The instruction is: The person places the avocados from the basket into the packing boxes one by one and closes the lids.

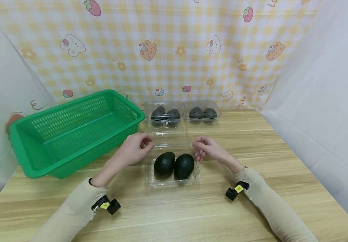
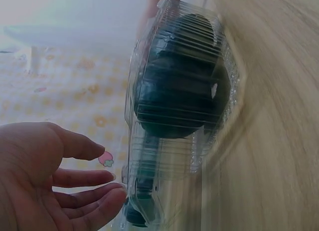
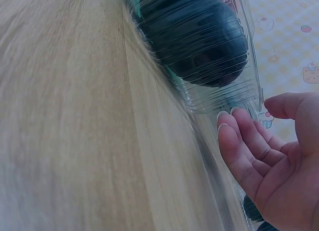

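Observation:
Two dark green avocados (image 1: 184, 166) lie side by side in a clear plastic clamshell box (image 1: 174, 182). Its clear lid (image 1: 171, 138) is folded back, away from the person. At the lid's left edge is the left hand (image 1: 136, 148), fingers loosely bent; the left wrist view shows a gap between thumb and fingers with nothing pinched. The right hand (image 1: 207, 148) is at the opposite edge, near the hinge side. In the right wrist view its thumb and fingertips (image 3: 227, 136) lie apart, close to the box's rim; whether they touch it is unclear.
Behind the lid stand two closed clear boxes, one at left (image 1: 165, 116) and one at right (image 1: 203, 112), each with two dark avocados. A green plastic basket (image 1: 80, 134) sits on the left of the wooden table (image 1: 252, 141). A checked curtain (image 1: 174, 50) hangs behind.

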Motion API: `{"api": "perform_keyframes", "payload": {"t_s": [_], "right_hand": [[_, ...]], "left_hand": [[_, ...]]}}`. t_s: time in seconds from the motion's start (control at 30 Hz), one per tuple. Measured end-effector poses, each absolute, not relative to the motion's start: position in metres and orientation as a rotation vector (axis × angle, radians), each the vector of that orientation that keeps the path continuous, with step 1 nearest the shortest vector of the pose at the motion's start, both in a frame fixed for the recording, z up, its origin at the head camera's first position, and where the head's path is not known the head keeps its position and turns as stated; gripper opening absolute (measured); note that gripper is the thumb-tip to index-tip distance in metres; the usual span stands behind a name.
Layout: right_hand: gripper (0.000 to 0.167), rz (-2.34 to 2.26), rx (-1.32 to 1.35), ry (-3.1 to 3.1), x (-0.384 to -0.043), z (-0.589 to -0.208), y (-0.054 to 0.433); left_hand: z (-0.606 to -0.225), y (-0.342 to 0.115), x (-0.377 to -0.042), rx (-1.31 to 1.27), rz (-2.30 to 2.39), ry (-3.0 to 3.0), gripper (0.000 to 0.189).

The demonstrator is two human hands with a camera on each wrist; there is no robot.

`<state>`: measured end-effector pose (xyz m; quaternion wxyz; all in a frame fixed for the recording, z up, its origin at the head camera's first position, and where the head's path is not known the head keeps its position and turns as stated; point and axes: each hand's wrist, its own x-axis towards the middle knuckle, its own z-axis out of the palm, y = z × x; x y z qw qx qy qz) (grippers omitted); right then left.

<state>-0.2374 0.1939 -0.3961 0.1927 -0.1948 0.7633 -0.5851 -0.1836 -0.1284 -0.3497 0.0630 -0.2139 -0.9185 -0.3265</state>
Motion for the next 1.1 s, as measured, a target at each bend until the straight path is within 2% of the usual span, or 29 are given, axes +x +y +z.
{"api": "perform_keyframes", "payload": {"t_s": [0.53, 0.73, 1.1], "right_hand": [[0.028, -1.635, -0.545, 2.154, -0.235, -0.396, 0.192], [0.034, -1.627, -0.539, 2.151, -0.234, -0.396, 0.192], [0.035, -1.609, -0.562, 2.148, -0.234, -0.396, 0.192]], "left_hand": [[-0.357, -0.142, -0.192, -0.477, -0.971, -2.903, 0.027], [-0.359, -0.144, -0.193, -0.464, -0.952, -2.957, 0.032], [-0.367, -0.146, -0.198, -0.478, -1.237, -3.003, 0.034]]}}
